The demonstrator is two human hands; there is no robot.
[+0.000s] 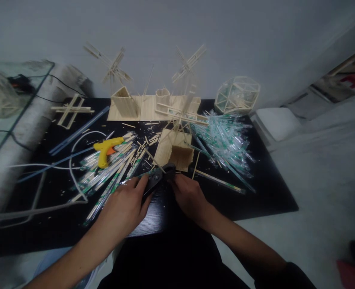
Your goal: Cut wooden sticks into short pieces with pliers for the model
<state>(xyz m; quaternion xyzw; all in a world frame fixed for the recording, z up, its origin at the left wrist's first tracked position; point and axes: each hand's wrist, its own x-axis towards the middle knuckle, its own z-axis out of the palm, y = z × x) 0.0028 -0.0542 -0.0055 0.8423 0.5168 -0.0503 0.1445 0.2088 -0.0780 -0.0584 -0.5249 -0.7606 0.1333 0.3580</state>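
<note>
My left hand is closed around the dark handles of a cutting tool, which looks like pliers or shears. Its head lies close to the fingertips of my right hand. Those fingers are pinched together at the jaws, beside a thin wooden stick that slants up to the left. How much of the stick sits inside my right fingers is hidden. Just beyond both hands stands a small wooden-stick box on a slatted wooden base, with a stick-built windmill frame above it.
A yellow glue gun lies on wrapped sticks to the left. Crumpled clear wrappers heap up on the right. Behind stand wooden models on a slatted board and a faceted stick frame. Cut bits litter the black table.
</note>
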